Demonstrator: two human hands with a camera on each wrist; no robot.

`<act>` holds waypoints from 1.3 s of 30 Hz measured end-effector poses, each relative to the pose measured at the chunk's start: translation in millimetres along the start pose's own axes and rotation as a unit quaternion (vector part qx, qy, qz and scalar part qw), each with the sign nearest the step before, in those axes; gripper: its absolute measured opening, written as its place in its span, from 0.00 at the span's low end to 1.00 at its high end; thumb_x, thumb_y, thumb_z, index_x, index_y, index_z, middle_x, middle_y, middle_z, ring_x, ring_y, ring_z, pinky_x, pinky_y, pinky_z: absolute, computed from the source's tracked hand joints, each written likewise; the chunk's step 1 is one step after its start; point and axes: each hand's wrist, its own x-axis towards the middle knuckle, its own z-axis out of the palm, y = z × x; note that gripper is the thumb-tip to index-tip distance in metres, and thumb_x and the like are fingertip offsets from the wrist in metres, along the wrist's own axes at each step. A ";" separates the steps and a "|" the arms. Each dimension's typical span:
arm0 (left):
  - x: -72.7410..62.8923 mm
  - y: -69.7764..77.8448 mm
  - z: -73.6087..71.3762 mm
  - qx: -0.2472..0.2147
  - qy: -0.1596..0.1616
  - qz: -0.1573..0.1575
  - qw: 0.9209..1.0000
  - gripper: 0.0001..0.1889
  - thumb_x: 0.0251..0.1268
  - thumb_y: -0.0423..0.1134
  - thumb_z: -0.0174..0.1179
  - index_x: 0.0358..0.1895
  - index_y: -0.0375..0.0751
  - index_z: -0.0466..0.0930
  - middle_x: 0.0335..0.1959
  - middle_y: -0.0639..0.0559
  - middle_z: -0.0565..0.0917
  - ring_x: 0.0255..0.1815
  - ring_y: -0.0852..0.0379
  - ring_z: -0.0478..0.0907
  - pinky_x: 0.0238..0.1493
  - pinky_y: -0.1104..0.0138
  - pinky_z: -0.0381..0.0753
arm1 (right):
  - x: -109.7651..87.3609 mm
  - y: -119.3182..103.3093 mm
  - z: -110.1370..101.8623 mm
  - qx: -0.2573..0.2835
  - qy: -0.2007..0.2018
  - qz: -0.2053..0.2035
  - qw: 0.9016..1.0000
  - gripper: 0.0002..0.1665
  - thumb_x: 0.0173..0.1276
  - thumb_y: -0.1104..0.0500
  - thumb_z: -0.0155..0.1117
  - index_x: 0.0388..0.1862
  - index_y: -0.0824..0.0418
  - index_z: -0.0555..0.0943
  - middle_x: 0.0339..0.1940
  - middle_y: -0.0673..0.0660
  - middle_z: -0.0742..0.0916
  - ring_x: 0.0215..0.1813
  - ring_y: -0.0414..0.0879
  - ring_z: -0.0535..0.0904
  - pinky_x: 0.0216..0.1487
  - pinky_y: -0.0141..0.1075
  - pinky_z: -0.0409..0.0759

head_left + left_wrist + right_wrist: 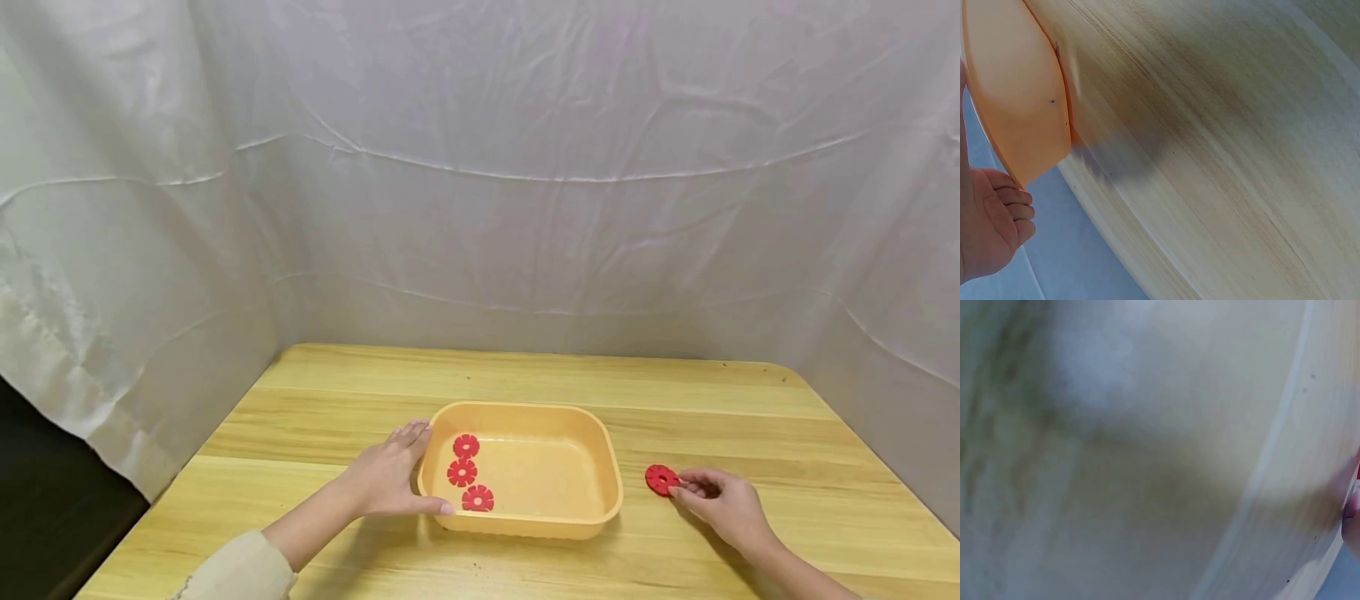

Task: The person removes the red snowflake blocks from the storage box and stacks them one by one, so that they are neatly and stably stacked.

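An orange plastic basin (525,527) stands in the middle of the table in the head view. Three red notched plastic discs (462,472), shaped like flowers, lie along its left side inside. My left hand (386,477) holds the basin's left end, the thumb at the front rim and the fingers at the outer left side. That hand (994,219) and the basin's outer wall (1016,94) also show in the left wrist view. To the right of the basin, my right hand (723,504) pinches a red notched disc (661,479) by its right edge, close to the tabletop.
The wooden table (375,375) has a rounded far right corner. Pale cloth curtains (525,233) hang behind it and at both sides. A dark area (52,492) lies beyond the table's left edge. Much of the right wrist view is blurred tabletop.
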 end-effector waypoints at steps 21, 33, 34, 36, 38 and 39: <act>0.9 -0.7 0.6 0.010 0.009 0.007 1.000 0.58 0.42 0.75 0.55 0.67 0.28 0.58 0.69 0.33 0.60 0.71 0.38 0.57 0.67 0.50 0.65 | 19.0 -50.6 -23.6 0.073 0.063 -0.054 0.994 0.15 0.61 0.58 0.65 0.41 0.69 0.83 0.25 0.33 0.82 0.29 0.24 0.75 0.27 0.20 0.76; -0.6 -0.3 0.3 0.023 0.018 0.015 0.999 0.58 0.43 0.75 0.54 0.67 0.28 0.58 0.69 0.33 0.61 0.71 0.38 0.57 0.68 0.51 0.64 | 26.2 -85.6 -10.7 0.133 0.025 -0.078 0.988 0.15 0.60 0.62 0.66 0.43 0.70 0.81 0.27 0.40 0.83 0.30 0.28 0.77 0.29 0.22 0.78; -0.7 -0.1 0.1 0.023 0.017 0.014 0.999 0.58 0.43 0.75 0.54 0.67 0.28 0.58 0.69 0.33 0.61 0.71 0.38 0.57 0.68 0.51 0.64 | 26.4 -88.5 -9.0 0.137 0.022 -0.081 0.987 0.14 0.60 0.62 0.66 0.43 0.69 0.82 0.27 0.42 0.84 0.30 0.28 0.77 0.29 0.22 0.78; -0.6 0.0 -0.3 0.024 0.015 0.013 1.000 0.58 0.43 0.75 0.54 0.67 0.28 0.58 0.69 0.34 0.61 0.71 0.38 0.57 0.68 0.50 0.64 | 26.9 -93.6 -5.4 0.145 0.014 -0.086 0.986 0.14 0.60 0.62 0.66 0.43 0.69 0.82 0.28 0.46 0.84 0.30 0.29 0.77 0.30 0.22 0.79; -0.4 0.1 -0.6 0.025 0.013 0.012 1.000 0.58 0.43 0.75 0.54 0.67 0.28 0.59 0.69 0.34 0.61 0.71 0.38 0.57 0.68 0.51 0.65 | 27.7 -97.4 -1.5 0.152 0.006 -0.093 0.984 0.14 0.59 0.62 0.66 0.43 0.69 0.82 0.28 0.48 0.85 0.31 0.29 0.77 0.31 0.22 0.79; -0.3 0.1 -0.8 0.026 0.012 0.012 1.000 0.58 0.43 0.75 0.54 0.67 0.28 0.59 0.69 0.34 0.61 0.71 0.38 0.57 0.68 0.51 0.64 | 28.4 -98.9 0.5 0.156 0.002 -0.097 0.983 0.14 0.59 0.63 0.66 0.43 0.69 0.82 0.28 0.48 0.85 0.31 0.29 0.78 0.31 0.22 0.79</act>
